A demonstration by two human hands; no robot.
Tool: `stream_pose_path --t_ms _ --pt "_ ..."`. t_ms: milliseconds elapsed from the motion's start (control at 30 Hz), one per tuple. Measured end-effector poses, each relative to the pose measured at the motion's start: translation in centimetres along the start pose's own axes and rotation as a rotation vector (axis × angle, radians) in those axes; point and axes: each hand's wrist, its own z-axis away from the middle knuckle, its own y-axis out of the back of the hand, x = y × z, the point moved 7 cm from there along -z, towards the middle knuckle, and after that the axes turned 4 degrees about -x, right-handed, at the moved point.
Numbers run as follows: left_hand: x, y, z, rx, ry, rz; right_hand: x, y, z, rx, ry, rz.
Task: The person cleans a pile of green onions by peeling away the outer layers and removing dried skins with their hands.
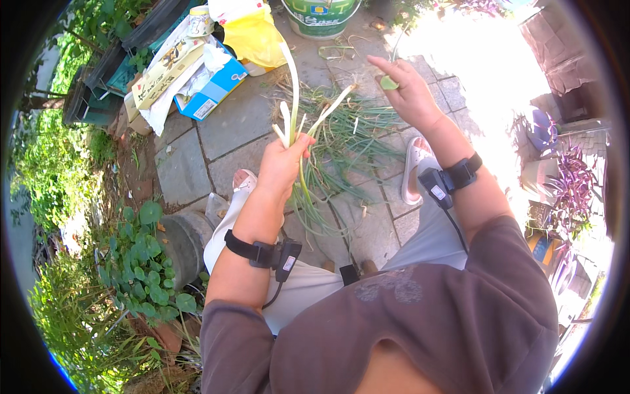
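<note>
My left hand (279, 165) grips a few scallions (295, 93), their pale stems pointing up and away from me and their green leaves hanging below the fist. One stem slants right and ends in a brownish root tip. Off to the right, my right hand (412, 96) is raised with its fingers stretched forward. A small light-green leaf piece (389, 82) shows between its thumb and fingers. Beneath and between both hands, a loose heap of scallions (357, 129) with dry roots and long leaves lies on the paving.
Past the heap stands a green bucket (320, 19). A blue cardboard box (209, 91), a yellow plastic bag (253, 37) and a paper cup (201, 22) are at the upper left. Round-leaved plants grow from a grey pot (184, 248) on the left. Purple-leaved plants (571, 184) stand at right.
</note>
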Motion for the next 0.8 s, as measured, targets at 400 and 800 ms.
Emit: stream_pose_path --t_ms 400,800 --pt "-0.3 -1.7 0.1 -0.235 0.072 0.102 0.0 -4.0 0.5 -0.229 0.117 0.169" --pt "-5.3 -3.7 -0.4 -0.218 0.083 0.036 1.8 -3.5 -0.8 0.027 -0.702 -1.594"
